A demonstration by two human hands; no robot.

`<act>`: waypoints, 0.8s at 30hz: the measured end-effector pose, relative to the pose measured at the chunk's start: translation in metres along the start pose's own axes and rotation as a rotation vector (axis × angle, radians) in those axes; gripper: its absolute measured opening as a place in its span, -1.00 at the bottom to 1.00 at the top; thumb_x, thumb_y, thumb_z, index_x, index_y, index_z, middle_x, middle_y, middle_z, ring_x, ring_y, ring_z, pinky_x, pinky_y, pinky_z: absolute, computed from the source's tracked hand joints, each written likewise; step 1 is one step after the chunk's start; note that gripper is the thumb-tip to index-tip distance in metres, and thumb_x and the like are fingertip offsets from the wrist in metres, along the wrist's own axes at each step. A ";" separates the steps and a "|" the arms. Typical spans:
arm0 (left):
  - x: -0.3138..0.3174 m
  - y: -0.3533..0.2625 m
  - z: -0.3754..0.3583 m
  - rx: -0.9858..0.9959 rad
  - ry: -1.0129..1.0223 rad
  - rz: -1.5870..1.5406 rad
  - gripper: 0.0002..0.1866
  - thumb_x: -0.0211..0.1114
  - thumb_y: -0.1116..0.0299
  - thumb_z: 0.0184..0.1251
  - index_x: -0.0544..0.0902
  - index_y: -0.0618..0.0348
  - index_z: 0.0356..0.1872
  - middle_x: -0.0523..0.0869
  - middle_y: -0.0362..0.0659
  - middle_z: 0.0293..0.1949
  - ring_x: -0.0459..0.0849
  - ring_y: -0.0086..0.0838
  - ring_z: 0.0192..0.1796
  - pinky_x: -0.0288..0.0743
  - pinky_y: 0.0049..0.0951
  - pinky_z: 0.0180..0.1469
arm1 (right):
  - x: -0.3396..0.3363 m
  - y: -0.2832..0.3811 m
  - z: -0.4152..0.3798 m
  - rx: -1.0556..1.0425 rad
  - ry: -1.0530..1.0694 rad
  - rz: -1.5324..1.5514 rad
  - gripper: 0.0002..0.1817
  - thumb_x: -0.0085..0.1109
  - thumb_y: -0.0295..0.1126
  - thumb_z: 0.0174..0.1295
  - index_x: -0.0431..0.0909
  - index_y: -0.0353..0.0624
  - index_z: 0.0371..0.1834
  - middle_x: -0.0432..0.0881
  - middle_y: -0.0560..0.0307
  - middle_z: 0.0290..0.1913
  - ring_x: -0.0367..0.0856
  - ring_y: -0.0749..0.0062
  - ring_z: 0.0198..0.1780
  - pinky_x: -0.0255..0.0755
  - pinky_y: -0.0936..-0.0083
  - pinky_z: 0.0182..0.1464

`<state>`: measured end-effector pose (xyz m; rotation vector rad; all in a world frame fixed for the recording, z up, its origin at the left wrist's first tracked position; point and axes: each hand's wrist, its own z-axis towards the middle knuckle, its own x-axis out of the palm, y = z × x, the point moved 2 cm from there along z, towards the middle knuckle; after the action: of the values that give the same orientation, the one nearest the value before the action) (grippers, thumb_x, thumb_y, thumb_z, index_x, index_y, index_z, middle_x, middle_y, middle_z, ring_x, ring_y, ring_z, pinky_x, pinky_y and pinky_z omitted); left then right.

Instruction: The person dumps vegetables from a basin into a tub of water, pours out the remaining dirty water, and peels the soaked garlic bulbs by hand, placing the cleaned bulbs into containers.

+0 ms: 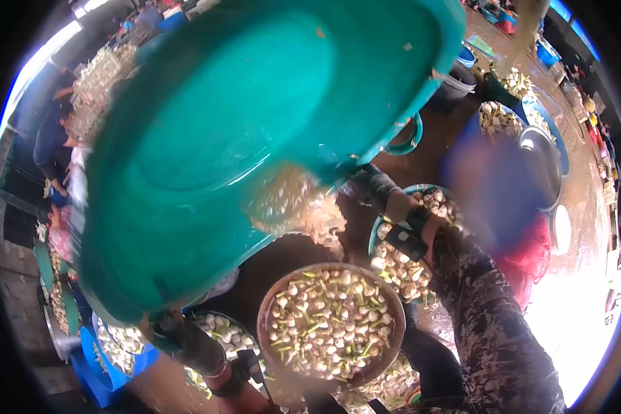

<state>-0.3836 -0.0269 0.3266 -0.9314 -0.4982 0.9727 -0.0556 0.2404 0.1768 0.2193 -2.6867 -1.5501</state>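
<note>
A large green plastic tub is raised and tilted in front of me, and brownish water spills over its near rim. My left hand, in a dark covering, grips the rim at the lower left. On the right, my right hand holds the near rim, its fingers largely hidden. Under the falling water stands a round basin of garlic bulbs with short green stems, many lying in water. More bulbs fill a green basket beside my right forearm.
A blue tub of bulbs stands lower left, with another heap of bulbs near my left forearm. Right are a blurred blue shape, red mesh, a metal basin and dark buckets. People sit along the left.
</note>
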 end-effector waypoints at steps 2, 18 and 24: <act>0.003 -0.013 0.005 0.156 0.062 0.020 -0.44 0.12 0.06 0.50 0.29 0.29 0.29 0.54 -0.03 -0.05 0.56 -0.35 -0.08 0.55 -0.37 -0.06 | 0.004 -0.016 0.019 -0.056 0.010 0.089 -0.53 0.29 -0.35 0.20 0.46 0.01 0.21 0.60 0.21 0.02 0.57 0.39 0.01 0.50 0.40 0.00; 0.022 0.119 -0.073 -0.317 0.438 -0.032 -0.49 0.04 0.10 0.53 0.38 0.23 0.32 0.53 -0.05 0.11 0.53 -0.40 0.06 0.46 -0.38 0.03 | -0.162 -0.188 -0.161 0.122 -0.447 0.051 -0.48 0.37 -0.24 0.11 0.49 -0.31 0.07 0.67 -0.02 -0.06 0.62 0.35 -0.02 0.50 0.39 0.04; 0.101 0.133 -0.228 -1.217 0.526 -0.265 -0.48 0.15 0.18 0.48 0.35 0.09 0.38 0.51 -0.08 0.22 0.50 -0.27 0.17 0.45 -0.21 0.13 | -0.285 -0.243 -0.191 0.165 -0.615 -0.450 -0.26 0.31 -0.13 0.16 0.23 -0.21 0.34 0.61 -0.15 0.08 0.54 -0.05 0.20 0.38 0.22 0.23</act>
<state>-0.2313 -0.0073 0.0896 -2.0643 -0.7349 0.0566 0.2712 -0.0042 0.0752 0.4423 -3.4417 -1.7286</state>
